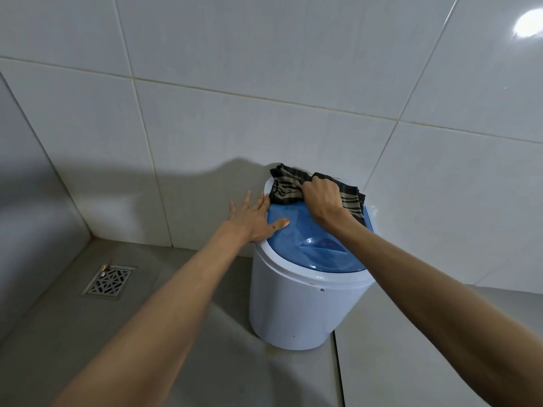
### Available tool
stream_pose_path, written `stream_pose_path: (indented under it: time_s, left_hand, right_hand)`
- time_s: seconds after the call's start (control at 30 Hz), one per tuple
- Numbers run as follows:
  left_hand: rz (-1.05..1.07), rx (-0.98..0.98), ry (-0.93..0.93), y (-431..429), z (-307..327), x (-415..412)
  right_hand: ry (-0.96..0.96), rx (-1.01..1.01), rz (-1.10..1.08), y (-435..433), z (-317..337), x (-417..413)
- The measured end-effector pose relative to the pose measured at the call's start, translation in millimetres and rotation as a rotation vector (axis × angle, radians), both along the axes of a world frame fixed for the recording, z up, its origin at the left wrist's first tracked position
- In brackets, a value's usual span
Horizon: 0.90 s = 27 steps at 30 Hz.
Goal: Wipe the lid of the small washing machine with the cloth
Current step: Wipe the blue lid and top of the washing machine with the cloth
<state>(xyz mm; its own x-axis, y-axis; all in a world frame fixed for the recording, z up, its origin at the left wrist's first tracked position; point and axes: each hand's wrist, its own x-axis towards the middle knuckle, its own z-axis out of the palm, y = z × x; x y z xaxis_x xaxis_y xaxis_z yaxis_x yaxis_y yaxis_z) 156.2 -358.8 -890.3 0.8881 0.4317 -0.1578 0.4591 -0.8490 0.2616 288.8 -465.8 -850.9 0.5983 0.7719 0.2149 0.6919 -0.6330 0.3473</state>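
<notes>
A small white washing machine (296, 306) stands on the floor against the tiled wall. Its translucent blue lid (311, 245) is closed. A dark cloth with tan stripes (286, 186) lies bunched on the far part of the lid, near the wall. My right hand (323, 198) is shut on the cloth and presses it down on the lid. My left hand (255, 218) lies flat with fingers spread on the machine's left rim, the thumb resting on the blue lid.
Glossy white wall tiles (264, 83) rise right behind the machine. A square metal floor drain (108, 279) sits in the grey floor at the left. A low tiled ledge (29, 230) runs along the left side.
</notes>
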Motion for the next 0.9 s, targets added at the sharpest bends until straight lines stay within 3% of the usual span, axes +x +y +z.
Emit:
stream_pose_path:
  time_s: [0.17, 0.3, 0.5, 0.63, 0.7, 0.77, 0.83, 0.9]
  left_hand:
    - [0.123, -0.134, -0.045, 2.2, -8.6, 0.3]
    - [0.02, -0.276, -0.084, 10.5, -3.2, -6.5]
    - [0.016, -0.188, 0.107, 15.9, -10.1, -7.4]
    - [0.044, -0.145, 0.207, 10.0, 5.5, -12.2]
    - [0.066, -0.104, 0.269, 18.3, 14.9, -6.1]
    - [0.142, -0.019, 0.296, 22.2, 40.7, -2.0]
    - [0.181, 0.153, 0.178, 15.5, 72.6, 3.0]
    - [0.162, 0.201, -0.06, 1.5, 90.3, 14.8]
  right_hand:
    - [0.2, 0.069, 0.16, -6.4, -3.3, 6.6]
    - [0.433, -0.083, 0.044, 20.9, -7.3, 6.6]
    - [0.46, -0.126, -0.066, 54.5, -6.2, 2.7]
    - [0.55, -0.118, -0.019, 49.5, -9.9, -6.2]
    - [0.645, 0.012, 0.065, 31.7, -4.8, -8.0]
    - [0.611, 0.273, 0.136, 3.3, 6.2, -0.9]
    - [0.608, 0.483, 0.05, -33.8, 14.5, 15.1]
    - [0.682, 0.511, -0.122, -71.5, 17.0, 31.9]
